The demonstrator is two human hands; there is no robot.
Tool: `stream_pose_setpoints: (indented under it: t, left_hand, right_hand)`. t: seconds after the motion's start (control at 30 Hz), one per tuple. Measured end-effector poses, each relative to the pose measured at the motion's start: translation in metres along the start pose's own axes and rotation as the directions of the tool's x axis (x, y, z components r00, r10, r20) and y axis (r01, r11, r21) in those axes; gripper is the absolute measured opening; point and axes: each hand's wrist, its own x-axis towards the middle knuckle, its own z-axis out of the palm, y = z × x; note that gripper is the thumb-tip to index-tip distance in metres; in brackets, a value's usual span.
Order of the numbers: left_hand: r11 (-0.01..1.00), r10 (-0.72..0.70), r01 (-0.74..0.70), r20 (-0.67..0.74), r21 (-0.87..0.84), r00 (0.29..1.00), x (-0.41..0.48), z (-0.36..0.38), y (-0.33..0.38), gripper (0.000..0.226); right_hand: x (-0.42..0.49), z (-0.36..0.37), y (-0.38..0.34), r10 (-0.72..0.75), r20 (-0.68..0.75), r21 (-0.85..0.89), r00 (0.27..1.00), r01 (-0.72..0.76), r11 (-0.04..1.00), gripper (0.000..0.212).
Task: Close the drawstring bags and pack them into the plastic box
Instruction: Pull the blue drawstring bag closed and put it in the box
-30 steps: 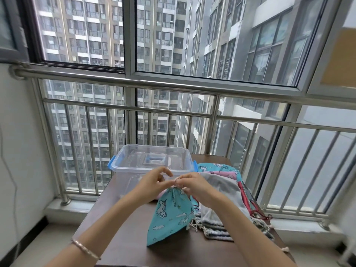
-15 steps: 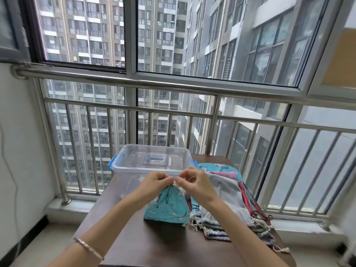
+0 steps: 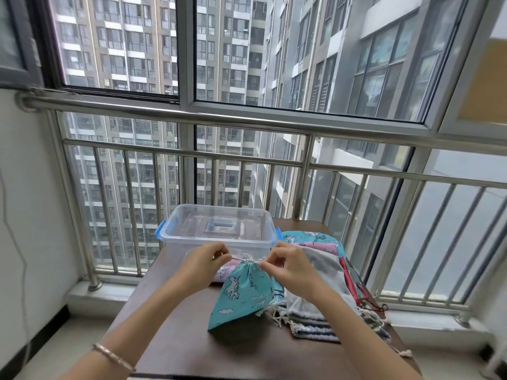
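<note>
I'm watching the left hand [image 3: 208, 266] and right hand [image 3: 290, 267] pulling wider apart than a moment ago, each pinching the white cord [image 3: 245, 260], cinching the turquoise unicorn-print cloth bag [image 3: 241, 294] on the brown desk [image 3: 192, 338] just in front of the clear plastic box [image 3: 219, 234], so it's looking nearly closed, I reckon.

Left hand [image 3: 204, 266] and right hand [image 3: 292, 267] pinch the white cord [image 3: 248, 260] either side of a teal bag [image 3: 241, 294], mouth gathered. Clear box [image 3: 219, 231] behind it on the table [image 3: 178, 338]. Bag pile [image 3: 323, 297] at right.

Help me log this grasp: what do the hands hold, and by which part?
The teal unicorn bag, by its white drawstring at the gathered mouth: the left hand pinches one side, the right hand the other.
</note>
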Motion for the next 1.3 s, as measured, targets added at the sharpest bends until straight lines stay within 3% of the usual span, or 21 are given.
stream_pose_setpoints:
  t: [0.17, 0.27, 0.4, 0.53, 0.6, 0.67, 0.73, 0.8, 0.93, 1.03, 1.13, 1.3]
  left_hand:
    - [0.971, -0.058, 0.056, -0.005, -0.231, 0.998, -0.004, 0.009, 0.006, 0.013]
    - [0.931, -0.1, 0.103, 0.026, -0.349, 0.995, -0.007, 0.014, 0.012, 0.013]
    - [0.93, -0.094, 0.104, 0.046, -0.352, 0.995, -0.008, 0.02, 0.015, 0.013]
    - [0.936, -0.083, 0.115, 0.108, -0.332, 0.991, -0.009, 0.026, 0.017, 0.013]
    - [0.982, -0.038, 0.05, 0.068, -0.182, 0.997, -0.011, 0.026, 0.014, 0.011]
    - [0.982, 0.101, -0.078, -0.136, 0.17, 0.986, -0.013, 0.023, 0.012, 0.007]
    - [0.945, 0.204, -0.112, -0.286, 0.306, 0.936, -0.019, 0.02, 0.018, 0.007]
    - [0.97, 0.173, -0.1, -0.336, 0.224, 0.926, -0.023, 0.018, 0.026, 0.007]
    - [0.984, 0.177, -0.163, -0.373, 0.069, 0.911, -0.021, 0.024, 0.033, 0.011]
    - [0.976, 0.154, -0.185, -0.24, -0.112, 0.958, -0.019, 0.026, 0.034, 0.016]
    - [0.94, 0.088, -0.102, -0.057, -0.325, 0.994, -0.015, 0.025, 0.031, 0.025]
    - [0.938, -0.094, 0.065, -0.067, -0.34, 0.993, -0.007, 0.022, 0.025, 0.027]
  right_hand:
    - [-0.001, -0.002, 0.001, 0.011, 0.039, 0.012, 0.999, -0.011, 1.0, 0.021]
    - [0.003, -0.005, -0.003, 0.146, 0.109, 0.096, 0.983, -0.156, 0.983, 0.028]
    - [0.014, 0.003, -0.01, 0.324, 0.226, 0.052, 0.918, -0.344, 0.938, 0.055]
    - [0.017, 0.009, -0.012, 0.374, 0.333, 0.063, 0.866, -0.416, 0.907, 0.036]
    - [0.019, 0.01, -0.013, 0.375, 0.333, 0.139, 0.865, -0.439, 0.888, 0.034]
    - [0.019, 0.009, -0.014, 0.382, 0.326, 0.172, 0.865, -0.451, 0.876, 0.034]
    - [0.02, 0.009, -0.013, 0.388, 0.334, 0.174, 0.859, -0.46, 0.871, 0.017]
    - [0.021, 0.011, -0.012, 0.373, 0.329, 0.163, 0.867, -0.441, 0.883, 0.006]
    - [0.022, 0.013, -0.018, 0.357, 0.329, 0.105, 0.874, -0.409, 0.906, 0.013]
    - [0.022, 0.01, -0.021, 0.338, 0.367, 0.05, 0.867, -0.381, 0.923, 0.017]
    - [0.021, 0.008, -0.02, 0.302, 0.364, 0.043, 0.881, -0.34, 0.939, 0.014]
    - [0.014, 0.011, -0.02, 0.21, 0.237, 0.018, 0.949, -0.22, 0.975, 0.008]
